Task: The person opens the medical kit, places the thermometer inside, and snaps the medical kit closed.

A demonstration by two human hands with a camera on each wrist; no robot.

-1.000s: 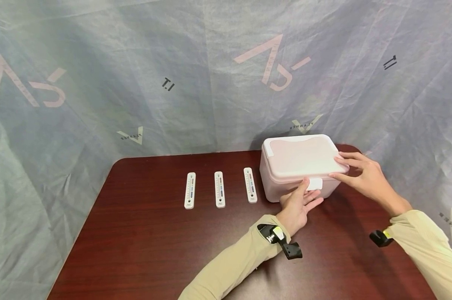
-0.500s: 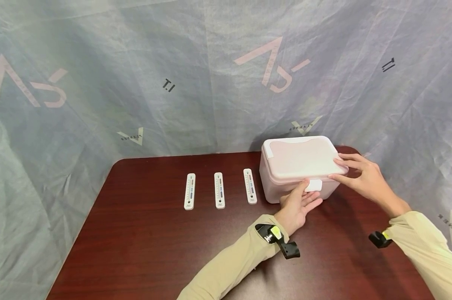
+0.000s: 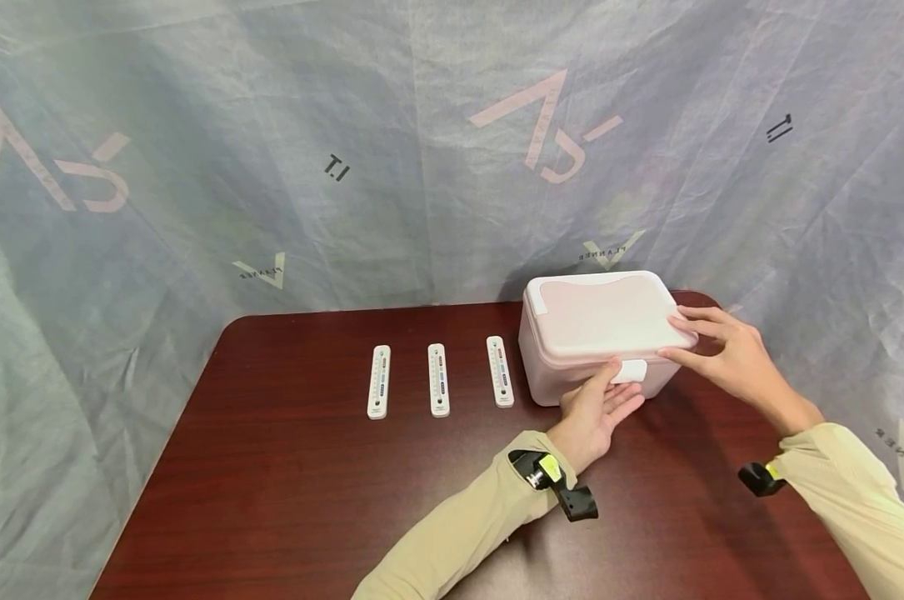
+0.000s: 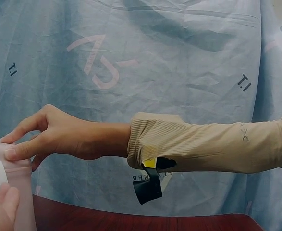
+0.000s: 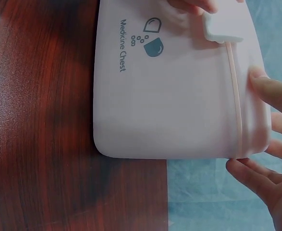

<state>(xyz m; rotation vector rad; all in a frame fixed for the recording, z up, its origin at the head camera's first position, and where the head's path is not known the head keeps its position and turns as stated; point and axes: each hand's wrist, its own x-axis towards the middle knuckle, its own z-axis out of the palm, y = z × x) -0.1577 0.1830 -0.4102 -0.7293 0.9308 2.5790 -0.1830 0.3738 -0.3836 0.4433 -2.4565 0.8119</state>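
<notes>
A pale pink medicine box (image 3: 601, 325) with a white rim stands at the table's back right, its lid down. "Medicine Chest" is printed on its front in the right wrist view. My left hand (image 3: 590, 417) is at the front, thumb against the left side of the white latch (image 3: 629, 371), fingers extended below it. At the lid's right front corner my right hand (image 3: 732, 354) grips the lid, thumb on the front edge and fingers over the end. Three white thermometers, left (image 3: 379, 382), middle (image 3: 439, 380) and right (image 3: 500, 372), lie in a row left of the box.
The dark red wooden table (image 3: 272, 467) extends to the left and front. A grey printed cloth (image 3: 392, 167) hangs behind it and along both sides. A black wrist camera mount (image 3: 560, 487) sits on the left sleeve, another (image 3: 761, 477) on the right.
</notes>
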